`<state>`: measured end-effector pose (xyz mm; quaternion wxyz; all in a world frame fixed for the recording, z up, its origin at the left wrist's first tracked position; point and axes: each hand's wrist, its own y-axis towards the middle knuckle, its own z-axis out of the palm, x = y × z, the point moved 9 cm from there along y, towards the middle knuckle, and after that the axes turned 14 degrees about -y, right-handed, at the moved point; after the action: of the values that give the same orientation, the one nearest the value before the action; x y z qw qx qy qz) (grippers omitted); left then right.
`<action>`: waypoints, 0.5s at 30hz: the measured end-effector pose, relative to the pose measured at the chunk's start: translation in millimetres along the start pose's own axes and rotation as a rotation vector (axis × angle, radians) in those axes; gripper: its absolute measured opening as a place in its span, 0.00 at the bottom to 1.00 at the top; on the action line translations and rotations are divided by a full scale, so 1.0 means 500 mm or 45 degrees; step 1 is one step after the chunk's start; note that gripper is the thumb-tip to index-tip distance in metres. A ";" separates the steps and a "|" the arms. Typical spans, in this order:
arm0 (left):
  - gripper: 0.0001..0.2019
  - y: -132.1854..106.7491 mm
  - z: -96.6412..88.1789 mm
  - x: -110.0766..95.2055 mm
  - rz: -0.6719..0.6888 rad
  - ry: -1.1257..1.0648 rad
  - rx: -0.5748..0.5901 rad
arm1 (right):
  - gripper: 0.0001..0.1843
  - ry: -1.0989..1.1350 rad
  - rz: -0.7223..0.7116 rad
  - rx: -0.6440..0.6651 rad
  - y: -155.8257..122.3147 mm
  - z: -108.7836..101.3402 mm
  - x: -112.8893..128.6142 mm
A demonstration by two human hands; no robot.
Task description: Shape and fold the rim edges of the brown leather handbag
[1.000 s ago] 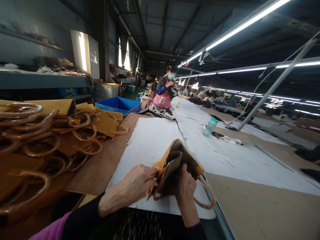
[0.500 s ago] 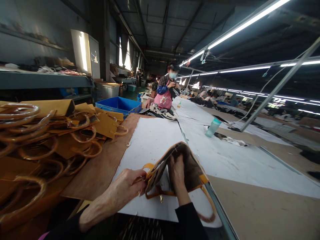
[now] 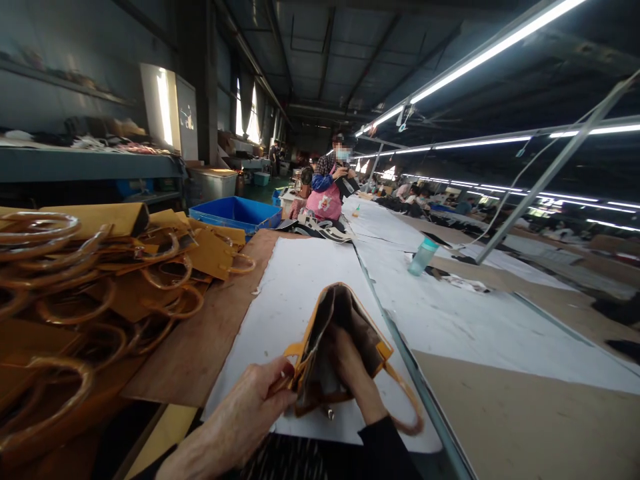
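I hold a tan leather handbag [image 3: 367, 327] with round handles over the white paper [image 3: 300, 287] near the table's front edge. My left hand [image 3: 250, 407] pinches the bag's left rim beside its handle. My right hand [image 3: 350, 370] reaches down inside the bag's open mouth; its fingers are hidden in the dark lining. One loop handle [image 3: 407, 410] hangs off the bag's right side.
A heap of tan bags with ring handles [image 3: 100, 280] fills the left of the table. A blue crate [image 3: 235, 213] stands behind it. A teal bottle [image 3: 421, 256] sits on the white sheet further back. A person in a pink apron [image 3: 330, 183] works at the far end.
The bag's mouth has been pulled wider and turned toward me. My right hand went from gripping the bag's outside to reaching deep inside it. My left hand slid nearer to me along the rim.
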<state>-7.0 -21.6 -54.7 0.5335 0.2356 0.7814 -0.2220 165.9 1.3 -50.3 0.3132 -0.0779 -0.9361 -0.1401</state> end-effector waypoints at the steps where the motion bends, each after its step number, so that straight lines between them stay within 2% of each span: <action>1: 0.06 -0.001 -0.008 -0.005 -0.015 0.046 -0.009 | 0.17 -0.014 -0.053 0.041 -0.022 0.004 0.016; 2: 0.07 -0.002 -0.017 -0.010 -0.032 0.101 -0.023 | 0.17 -0.029 -0.084 0.062 -0.047 0.004 0.027; 4: 0.08 -0.010 -0.035 -0.024 -0.057 0.207 -0.046 | 0.17 -0.110 -0.129 -0.033 -0.099 -0.023 0.042; 5: 0.07 -0.015 -0.044 -0.032 -0.070 0.255 -0.062 | 0.17 -0.184 -0.153 -0.144 -0.124 -0.048 0.045; 7: 0.05 -0.026 -0.061 -0.053 -0.061 0.339 -0.111 | 0.16 -0.417 -0.191 -0.489 -0.173 -0.115 0.049; 9: 0.06 -0.031 -0.076 -0.096 0.065 0.413 -0.203 | 0.22 -0.579 -0.103 -0.725 -0.202 -0.168 0.032; 10: 0.07 -0.029 -0.078 -0.128 0.180 0.449 -0.240 | 0.27 -0.575 -0.002 -0.729 -0.201 -0.181 0.012; 12: 0.11 -0.013 -0.062 -0.202 0.482 0.524 -0.231 | 0.34 -0.457 0.242 -0.564 -0.178 -0.179 -0.038; 13: 0.12 0.002 -0.042 -0.238 0.632 0.570 -0.171 | 0.32 -0.411 0.346 -0.427 -0.163 -0.165 -0.058; 15: 0.18 0.047 0.008 -0.292 0.871 0.676 -0.024 | 0.23 -0.438 0.467 -0.194 -0.137 -0.137 -0.076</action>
<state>56.9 -24.6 78.8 0.3588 0.5251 0.7705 0.0431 218.4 -87.2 -35.6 0.1629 -0.2922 -0.9325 -0.1359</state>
